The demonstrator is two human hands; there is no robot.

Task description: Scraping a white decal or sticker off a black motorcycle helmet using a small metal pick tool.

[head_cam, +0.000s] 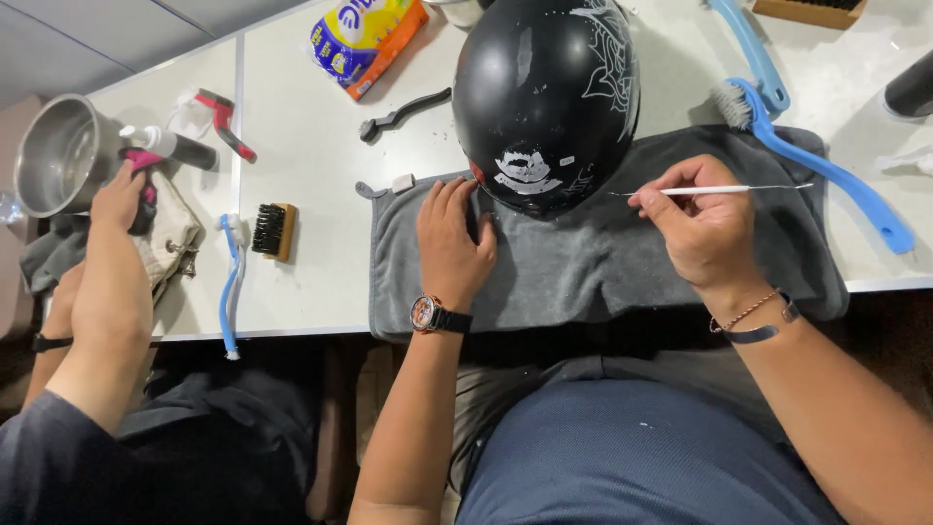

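Right hand (702,226) pinching thin stick (714,190)

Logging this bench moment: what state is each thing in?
Black helmet: dome up on the grey towel.
Left hand: flat on the towel, against the helmet.
Right hand: pinching a thin white stick.
Steel bowl: upright.

bare white table (311,165) left of helmet (544,97), blue brushes (826,165) crowding right side
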